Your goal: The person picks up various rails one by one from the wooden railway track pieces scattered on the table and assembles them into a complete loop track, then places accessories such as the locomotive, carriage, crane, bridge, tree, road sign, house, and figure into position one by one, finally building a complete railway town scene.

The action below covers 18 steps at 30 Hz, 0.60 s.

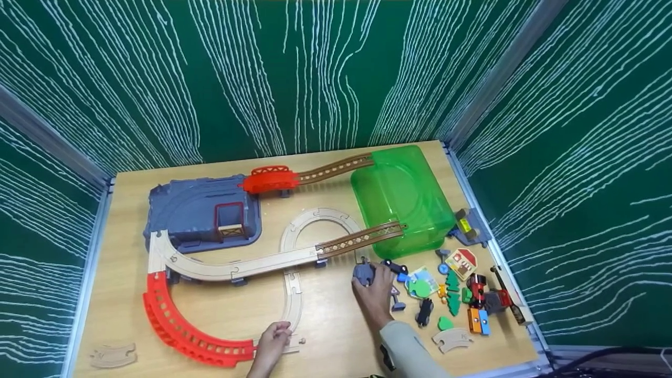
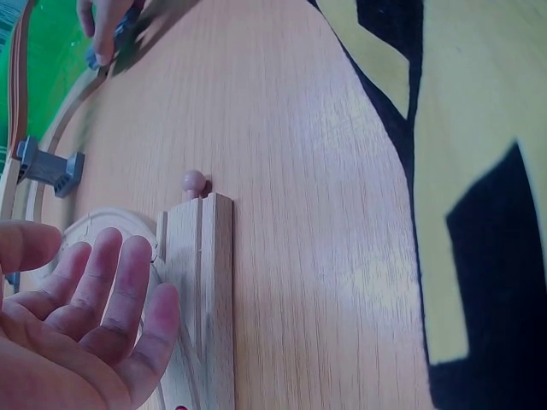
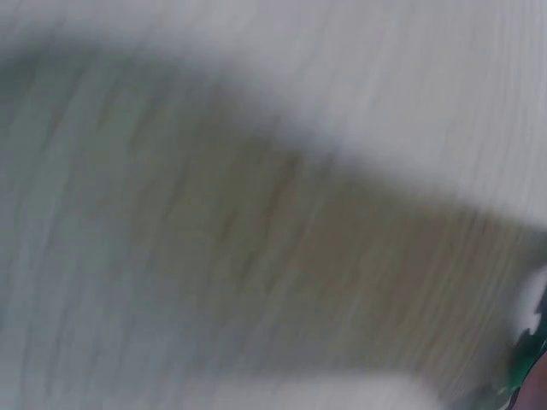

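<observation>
My right hand [image 1: 376, 291] grips a rounded grey plastic piece [image 1: 362, 274] at the lower right end of the curved wooden track loop [image 1: 317, 212]. Its exact kind is hidden by the fingers. The left hand [image 1: 272, 344] hovers beside a wooden switch track [image 1: 294, 345] with loosely bent fingers and nothing in them. In the left wrist view, that hand [image 2: 94, 333] is palm up next to the grooved switch track [image 2: 201, 273], whose round peg [image 2: 194, 181] points away. A red curved track [image 1: 194, 336] meets the switch track. The right wrist view is mostly blurred tabletop.
A grey plastic base [image 1: 199, 210] stands at the left, a green bin [image 1: 404, 199] at the right. A raised wooden track [image 1: 273, 261] and brown ramp [image 1: 362, 239] run between them. Toys, including a green tree [image 1: 452, 294], crowd the right side. A loose track [image 1: 113, 355] lies front left.
</observation>
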{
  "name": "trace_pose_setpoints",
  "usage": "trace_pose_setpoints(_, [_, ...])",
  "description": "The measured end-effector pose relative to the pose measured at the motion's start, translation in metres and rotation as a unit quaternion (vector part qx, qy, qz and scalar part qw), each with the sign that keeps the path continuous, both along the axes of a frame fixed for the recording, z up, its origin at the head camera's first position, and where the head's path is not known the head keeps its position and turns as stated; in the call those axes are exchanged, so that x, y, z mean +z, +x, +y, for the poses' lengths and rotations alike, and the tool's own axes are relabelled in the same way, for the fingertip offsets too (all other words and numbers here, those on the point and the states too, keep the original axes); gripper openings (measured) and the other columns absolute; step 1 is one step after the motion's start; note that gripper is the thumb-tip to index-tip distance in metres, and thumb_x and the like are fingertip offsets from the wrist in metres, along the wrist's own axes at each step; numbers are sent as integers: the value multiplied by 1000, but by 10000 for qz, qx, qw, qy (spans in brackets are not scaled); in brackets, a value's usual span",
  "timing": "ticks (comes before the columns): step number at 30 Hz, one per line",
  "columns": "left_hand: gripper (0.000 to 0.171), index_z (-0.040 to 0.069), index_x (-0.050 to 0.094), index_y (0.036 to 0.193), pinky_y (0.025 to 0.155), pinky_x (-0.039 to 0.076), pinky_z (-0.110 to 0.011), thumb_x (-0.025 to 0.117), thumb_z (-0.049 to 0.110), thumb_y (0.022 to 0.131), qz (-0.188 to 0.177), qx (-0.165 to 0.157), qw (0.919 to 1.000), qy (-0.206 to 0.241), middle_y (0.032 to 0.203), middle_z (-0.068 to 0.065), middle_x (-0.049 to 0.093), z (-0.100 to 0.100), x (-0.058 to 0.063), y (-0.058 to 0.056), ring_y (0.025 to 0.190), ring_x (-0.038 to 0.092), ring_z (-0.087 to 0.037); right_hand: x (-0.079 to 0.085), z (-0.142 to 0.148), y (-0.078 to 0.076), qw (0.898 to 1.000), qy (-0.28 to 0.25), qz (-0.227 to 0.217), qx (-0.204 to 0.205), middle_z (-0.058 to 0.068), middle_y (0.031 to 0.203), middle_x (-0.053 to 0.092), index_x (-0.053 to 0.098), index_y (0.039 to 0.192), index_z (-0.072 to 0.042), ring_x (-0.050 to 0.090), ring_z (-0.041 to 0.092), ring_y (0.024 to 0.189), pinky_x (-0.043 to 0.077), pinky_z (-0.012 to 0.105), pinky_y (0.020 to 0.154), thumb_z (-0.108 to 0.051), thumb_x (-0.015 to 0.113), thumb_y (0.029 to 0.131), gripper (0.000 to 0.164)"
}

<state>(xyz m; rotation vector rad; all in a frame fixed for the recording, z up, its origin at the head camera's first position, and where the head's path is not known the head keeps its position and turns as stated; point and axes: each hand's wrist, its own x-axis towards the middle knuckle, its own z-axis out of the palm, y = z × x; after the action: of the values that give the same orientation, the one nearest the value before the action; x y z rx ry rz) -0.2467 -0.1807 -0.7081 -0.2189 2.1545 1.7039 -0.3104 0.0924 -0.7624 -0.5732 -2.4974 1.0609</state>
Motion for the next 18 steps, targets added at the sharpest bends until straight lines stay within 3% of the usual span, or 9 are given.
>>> trace_pose_setpoints(10, [30, -15, 50, 105, 67, 48, -29, 46, -3, 77, 2, 74, 10000, -17, 89, -22, 59, -2, 0, 0, 78, 57, -26, -5, -2, -8, 9983, 572, 91, -3, 12, 99, 50, 52, 105, -2, 40, 27, 94, 38, 38, 77, -24, 82, 54, 63])
trace_pose_setpoints(18, [30, -16, 49, 105, 69, 49, -33, 47, -3, 78, 40, 84, 10000, -22, 92, -24, 58, -3, -1, -1, 80, 57, -27, -6, -3, -11, 9987, 506, -34, -37, 14, 101, 50, 51, 109, -1, 40, 28, 95, 39, 38, 79, -23, 83, 52, 69])
